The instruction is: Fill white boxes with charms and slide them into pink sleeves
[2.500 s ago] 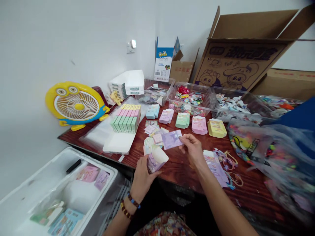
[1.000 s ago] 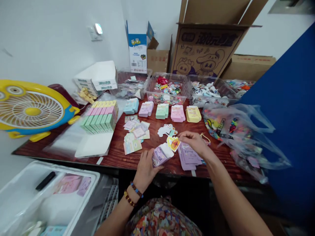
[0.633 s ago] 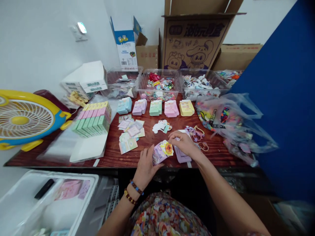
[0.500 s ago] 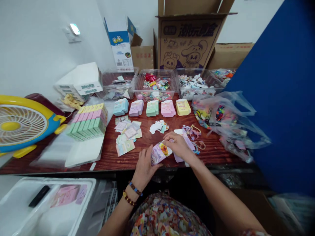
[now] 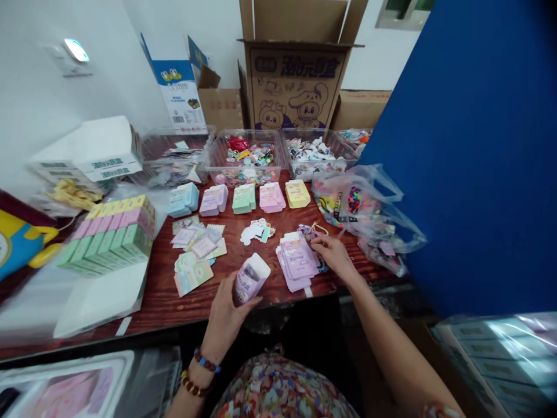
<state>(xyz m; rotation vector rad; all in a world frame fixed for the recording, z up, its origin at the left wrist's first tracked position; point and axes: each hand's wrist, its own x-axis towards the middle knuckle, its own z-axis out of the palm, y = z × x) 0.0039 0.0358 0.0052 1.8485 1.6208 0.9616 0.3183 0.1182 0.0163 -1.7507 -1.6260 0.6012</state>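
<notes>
A small purple carton (image 5: 250, 280) stands tilted in my left hand (image 5: 227, 310), fingers and thumb wrapped round its sides; its white top end is open. My right hand (image 5: 335, 255) reaches to a pile of coloured hair ties (image 5: 311, 232), thumb and fingertips pinched together. Whatever is between those fingertips is too small to make out. Flat purple cartons (image 5: 298, 258) lie stacked beside the right hand. Left of them are a little heap of white cut-out stickers (image 5: 257, 231) and a spread of small cards (image 5: 202, 247).
Stacks of blue, purple, green, pink and yellow cartons (image 5: 244, 198) line the middle of the table. Clear plastic bins (image 5: 246, 174) stand behind. Filled cartons (image 5: 115, 232) sit in a white tray at left. A plastic bag (image 5: 361, 194) and blue panel (image 5: 452, 174) bound the right.
My right hand has left the carton and moved right to the hair ties. A yellow picture at the carton's mouth no longer shows. The left hand tips the carton more upright; the view has turned right.
</notes>
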